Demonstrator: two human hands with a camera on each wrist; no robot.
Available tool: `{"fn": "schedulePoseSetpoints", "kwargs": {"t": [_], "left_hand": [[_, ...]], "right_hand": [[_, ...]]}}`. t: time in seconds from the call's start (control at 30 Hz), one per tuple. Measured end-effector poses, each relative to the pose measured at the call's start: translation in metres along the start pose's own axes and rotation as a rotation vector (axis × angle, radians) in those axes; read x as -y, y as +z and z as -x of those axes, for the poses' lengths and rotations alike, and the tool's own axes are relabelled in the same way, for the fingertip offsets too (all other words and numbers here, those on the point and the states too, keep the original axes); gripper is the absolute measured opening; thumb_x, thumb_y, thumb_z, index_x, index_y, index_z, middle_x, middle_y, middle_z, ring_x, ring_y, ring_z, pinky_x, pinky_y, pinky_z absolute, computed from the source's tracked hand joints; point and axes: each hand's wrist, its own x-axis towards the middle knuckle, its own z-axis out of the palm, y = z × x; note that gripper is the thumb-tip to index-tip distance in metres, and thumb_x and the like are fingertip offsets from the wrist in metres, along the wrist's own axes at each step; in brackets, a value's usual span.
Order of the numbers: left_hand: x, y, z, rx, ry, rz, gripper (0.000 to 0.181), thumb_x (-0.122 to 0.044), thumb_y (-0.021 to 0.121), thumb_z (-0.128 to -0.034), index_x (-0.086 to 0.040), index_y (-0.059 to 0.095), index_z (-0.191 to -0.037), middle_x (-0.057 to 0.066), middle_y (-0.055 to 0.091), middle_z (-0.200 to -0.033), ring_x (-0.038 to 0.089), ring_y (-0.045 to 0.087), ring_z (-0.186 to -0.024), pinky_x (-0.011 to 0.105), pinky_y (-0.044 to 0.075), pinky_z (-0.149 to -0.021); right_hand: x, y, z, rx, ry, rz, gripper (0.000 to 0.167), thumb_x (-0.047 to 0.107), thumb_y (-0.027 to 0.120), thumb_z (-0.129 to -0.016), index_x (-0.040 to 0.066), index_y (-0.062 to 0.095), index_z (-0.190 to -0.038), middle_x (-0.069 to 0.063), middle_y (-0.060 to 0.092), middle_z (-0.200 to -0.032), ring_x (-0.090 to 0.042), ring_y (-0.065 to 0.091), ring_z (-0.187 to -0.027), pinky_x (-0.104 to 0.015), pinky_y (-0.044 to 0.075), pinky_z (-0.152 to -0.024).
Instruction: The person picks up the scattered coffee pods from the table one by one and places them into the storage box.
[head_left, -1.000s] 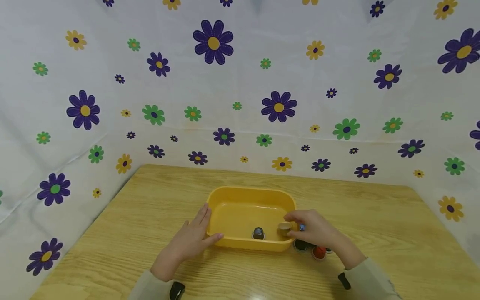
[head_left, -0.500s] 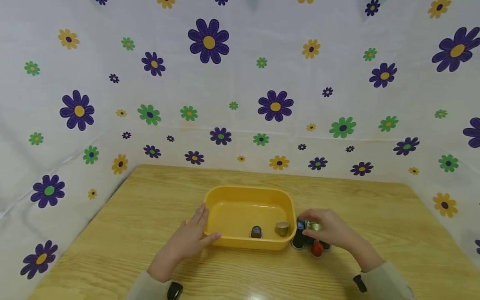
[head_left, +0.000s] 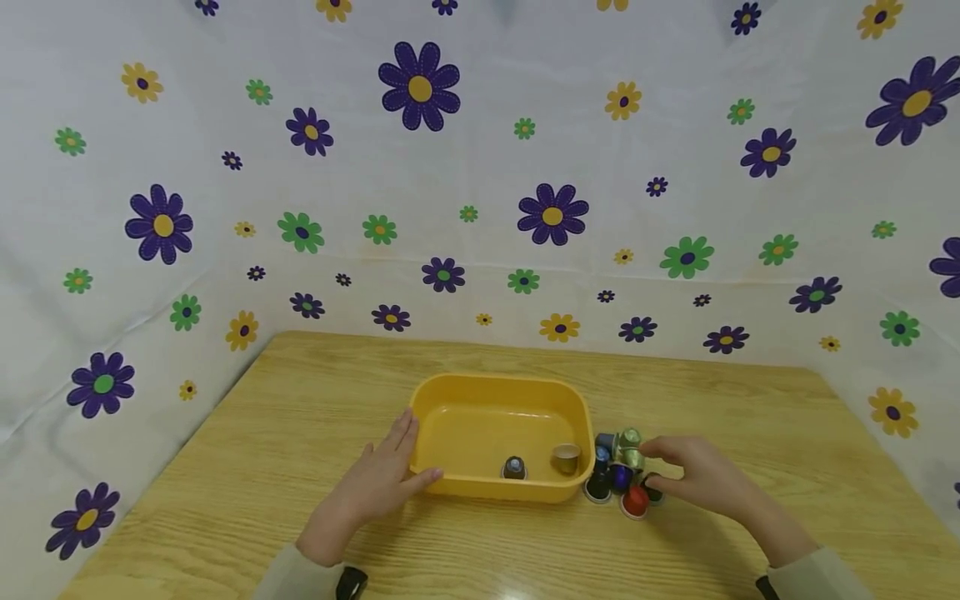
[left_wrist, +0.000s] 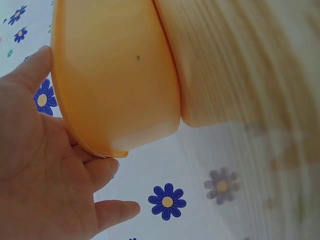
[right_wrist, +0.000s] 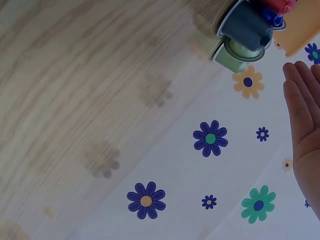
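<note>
My left hand (head_left: 375, 475) rests against the left end of a yellow plastic basin (head_left: 495, 487), fingers straight along its side and thumb on the front rim. Inside the basin, a dark coffee capsule (head_left: 514, 468) stands near the front wall and a gold capsule (head_left: 567, 459) sits in the right front corner. Just right of the basin is a cluster of coffee capsules, among them a red capsule (head_left: 634, 502), a black one, a blue one and light green capsules (head_left: 633, 459). My right hand (head_left: 697, 475) hovers at the cluster's right side, fingers parted and holding nothing.
Everything stands on a wooden table (head_left: 315, 383). White cloth (head_left: 480, 167) printed with flowers hangs behind it and at both sides. The capsule cluster lies close to the basin's right wall.
A second ago my right hand held the gold capsule inside the basin. It let go and moved right to the capsule cluster, then drew back a little. My left hand has stayed on the basin.
</note>
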Motion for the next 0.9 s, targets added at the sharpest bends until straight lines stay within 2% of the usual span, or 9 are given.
{"fn": "schedulePoseSetpoints", "kwargs": {"t": [0.23, 0.53, 0.9], "left_hand": [[0.0, 0.001, -0.001, -0.004, -0.004, -0.006, 0.084, -0.054, 0.043, -0.0861, 0.006, 0.015, -0.138, 0.016, 0.005, -0.146, 0.031, 0.013, -0.131, 0.061, 0.015, -0.095], [0.0, 0.002, -0.001, -0.011, 0.011, -0.018, 0.083, -0.052, 0.044, -0.0869, 0.007, 0.016, -0.137, 0.017, 0.006, -0.145, 0.032, 0.016, -0.13, 0.061, 0.017, -0.094], [0.0, 0.002, 0.001, -0.015, 0.014, -0.014, 0.083, -0.051, 0.045, -0.0866, 0.008, 0.016, -0.137, 0.018, 0.006, -0.145, 0.032, 0.016, -0.13, 0.062, 0.017, -0.094]], "right_hand": [[-0.005, -0.001, 0.003, 0.018, 0.008, 0.02, 0.031, 0.012, 0.067, -0.078, -0.004, 0.059, -0.103, -0.016, 0.062, -0.1, -0.031, 0.058, -0.091, -0.038, 0.049, -0.073], [-0.011, 0.006, 0.002, 0.081, 0.019, 0.147, 0.029, 0.011, 0.07, -0.074, -0.002, 0.062, -0.098, -0.012, 0.064, -0.095, -0.028, 0.06, -0.085, -0.037, 0.049, -0.07], [-0.019, 0.013, 0.002, 0.109, 0.013, 0.179, 0.025, 0.007, 0.072, -0.071, 0.0, 0.063, -0.093, -0.01, 0.065, -0.09, -0.024, 0.061, -0.082, -0.036, 0.049, -0.069]]}}
